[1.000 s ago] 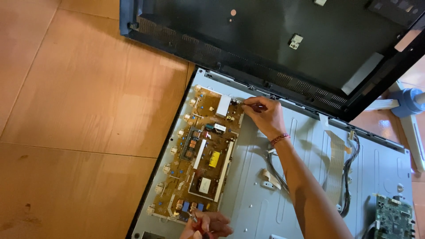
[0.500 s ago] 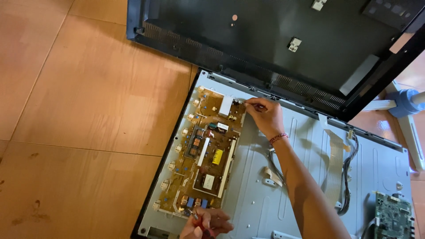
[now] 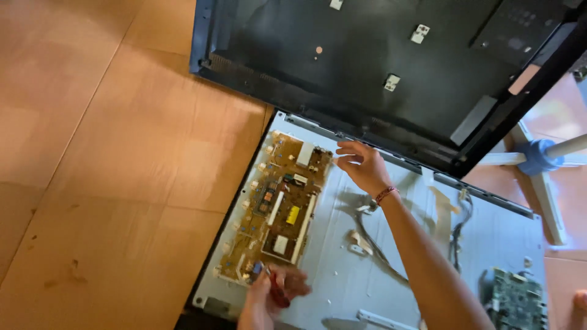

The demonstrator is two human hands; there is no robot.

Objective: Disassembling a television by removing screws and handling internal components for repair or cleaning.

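Note:
A tan circuit board [image 3: 278,208] lies on the grey metal back [image 3: 342,275] of an opened flat screen. My right hand [image 3: 364,168] reaches to the board's upper right corner, fingers spread, with nothing visible in it. At the board's lower end my left hand [image 3: 269,296] grips a red-handled tool [image 3: 276,292], its tip on the board's bottom edge. Part of this hand is cut off by the frame.
The removed black rear cover [image 3: 391,67] lies just beyond the panel. Loose cables [image 3: 373,244] run across the metal back, and a green circuit board [image 3: 516,299] sits at the lower right. A white and blue stand [image 3: 541,156] is at the right. Tan floor tiles [image 3: 104,183] fill the left.
My right hand has loosened its pinch at the board's upper corner and drawn slightly back. My left hand stays at the lower end with the tool. The view has shifted a little.

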